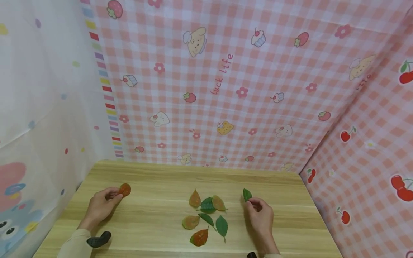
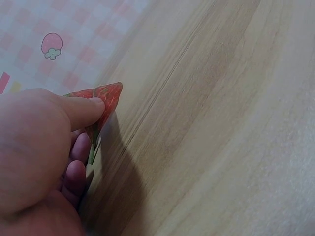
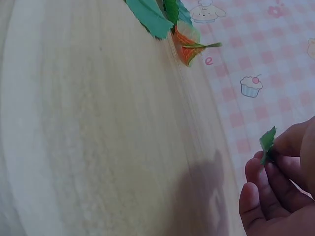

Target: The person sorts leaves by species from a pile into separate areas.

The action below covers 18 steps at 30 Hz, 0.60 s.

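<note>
At the table's left side my left hand (image 1: 101, 205) pinches a reddish-orange leaf (image 1: 125, 190) between thumb and fingers. Its stem points down past the fingers in the left wrist view, where the red leaf (image 2: 109, 96) shows paler veins. My right hand (image 1: 260, 216) pinches a small green leaf (image 1: 247, 194) to the right of the middle. In the right wrist view that green leaf (image 3: 267, 142) is seen nearly edge-on. Between the hands lies a loose group of leaves: green serrated ones (image 1: 221, 226) and orange-brown ones (image 1: 199, 237), some overlapping.
The wood-grain table (image 1: 155, 215) is bordered by a pink checked cloth (image 1: 206, 114) at the back, another with cherries (image 1: 371, 172) on the right, and a white patterned cloth (image 1: 42, 107) on the left. A black strap piece (image 1: 99, 240) sits at the left wrist.
</note>
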### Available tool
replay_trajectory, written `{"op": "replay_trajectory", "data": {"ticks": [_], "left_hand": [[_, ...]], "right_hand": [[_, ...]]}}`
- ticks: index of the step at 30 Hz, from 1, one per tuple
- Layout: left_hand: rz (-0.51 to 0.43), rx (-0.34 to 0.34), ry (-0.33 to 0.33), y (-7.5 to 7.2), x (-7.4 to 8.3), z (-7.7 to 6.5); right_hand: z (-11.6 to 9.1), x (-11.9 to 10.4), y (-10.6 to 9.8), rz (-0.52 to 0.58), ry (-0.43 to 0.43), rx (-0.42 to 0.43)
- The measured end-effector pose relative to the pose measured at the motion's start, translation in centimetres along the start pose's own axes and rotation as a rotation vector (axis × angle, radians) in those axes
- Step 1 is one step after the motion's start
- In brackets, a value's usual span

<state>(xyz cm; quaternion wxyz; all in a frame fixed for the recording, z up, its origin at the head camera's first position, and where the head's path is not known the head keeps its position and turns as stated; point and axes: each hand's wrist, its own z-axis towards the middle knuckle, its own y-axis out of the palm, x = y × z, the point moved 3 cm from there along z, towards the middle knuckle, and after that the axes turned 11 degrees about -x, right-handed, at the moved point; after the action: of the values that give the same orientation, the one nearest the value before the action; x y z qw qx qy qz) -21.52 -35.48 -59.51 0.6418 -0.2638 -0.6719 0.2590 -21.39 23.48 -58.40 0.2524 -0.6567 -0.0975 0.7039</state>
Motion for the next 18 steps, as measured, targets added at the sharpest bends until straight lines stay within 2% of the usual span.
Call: {"op": "replay_trajectory", "data": {"ticks": [5,12,18], "left_hand": [[0.003,0.011,0.002,0.0,0.0,0.0],[-0.003,0.017,0.007,0.1,0.1,-0.1],[-0.012,0.020,0.015,0.0,0.2,0.0]], "right_hand": [[0.5,0.2,-0.2,-0.066,-0.001,0.021],[1.1,0.8,-0.1,-0.107,-0.008,-0.019],[1.5,1.1,0.4,-0.115,-0.065,0.004]]}}
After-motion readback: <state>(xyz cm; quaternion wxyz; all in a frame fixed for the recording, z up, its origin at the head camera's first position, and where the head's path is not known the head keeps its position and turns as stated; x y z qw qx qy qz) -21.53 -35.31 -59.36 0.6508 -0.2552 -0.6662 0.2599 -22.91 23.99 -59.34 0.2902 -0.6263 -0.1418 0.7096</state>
